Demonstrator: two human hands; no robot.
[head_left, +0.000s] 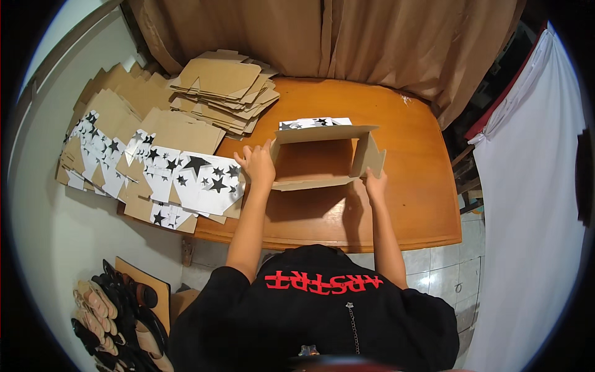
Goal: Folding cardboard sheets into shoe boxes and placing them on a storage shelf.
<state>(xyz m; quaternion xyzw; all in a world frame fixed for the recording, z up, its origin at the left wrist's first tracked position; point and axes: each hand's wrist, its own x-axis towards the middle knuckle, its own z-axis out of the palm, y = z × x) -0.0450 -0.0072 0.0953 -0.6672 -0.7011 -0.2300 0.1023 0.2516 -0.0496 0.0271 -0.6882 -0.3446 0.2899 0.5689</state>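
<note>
A brown cardboard box stands unfolded above the wooden table, its middle open so that the tabletop shows through. A white outer side with black and grey stars shows along its far edge. At the box's left end, my left hand grips the edge, some fingers raised and bent. My right hand pinches the near right corner, below an upright end flap. Fingers on the box's inner side are partly hidden.
Flat star-printed cardboard blanks spread over the table's left side. Behind them rises a stack of plain brown blanks. The wooden table reaches back to a brown curtain. Shoes stand at lower left; a white cloth hangs right.
</note>
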